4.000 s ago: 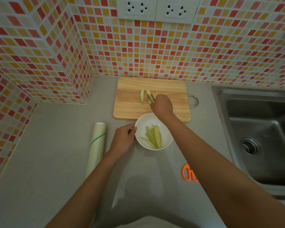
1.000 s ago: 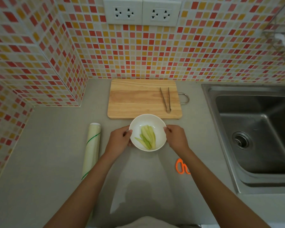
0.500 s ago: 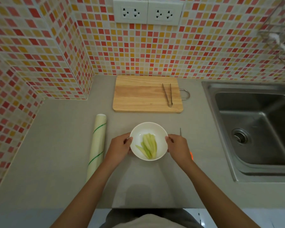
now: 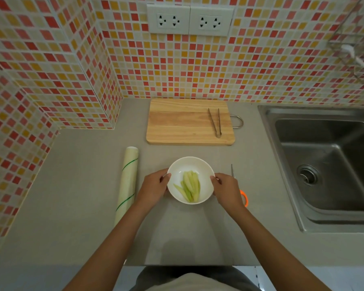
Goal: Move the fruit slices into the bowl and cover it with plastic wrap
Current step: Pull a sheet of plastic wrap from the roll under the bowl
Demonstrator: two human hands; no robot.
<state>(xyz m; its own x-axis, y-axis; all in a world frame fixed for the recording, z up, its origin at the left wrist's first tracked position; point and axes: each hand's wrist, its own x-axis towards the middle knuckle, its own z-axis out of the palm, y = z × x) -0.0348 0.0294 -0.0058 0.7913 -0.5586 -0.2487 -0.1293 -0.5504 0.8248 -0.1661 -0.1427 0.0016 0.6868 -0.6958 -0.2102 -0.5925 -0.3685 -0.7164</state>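
Observation:
A white bowl [image 4: 190,164] stands on the grey counter with several pale green fruit slices [image 4: 189,187] lying in it. My left hand [image 4: 153,189] grips the bowl's left rim and my right hand [image 4: 227,191] grips its right rim. A roll of plastic wrap [image 4: 127,181] with green stripes lies to the left of the bowl, pointing away from me. The wooden cutting board [image 4: 183,122] behind the bowl carries no fruit, only metal tongs [image 4: 215,122] near its right end.
Orange-handled scissors [image 4: 243,196] lie just right of my right hand, partly hidden by it. A steel sink [image 4: 328,164] fills the right side. Mosaic-tiled walls close the back and left, with two sockets [image 4: 189,19] above the board. The counter's front edge runs near my body.
The last slices left the board for the bowl, and the tongs were laid on the board. Both hands took the bowl and drew it toward me, away from the board.

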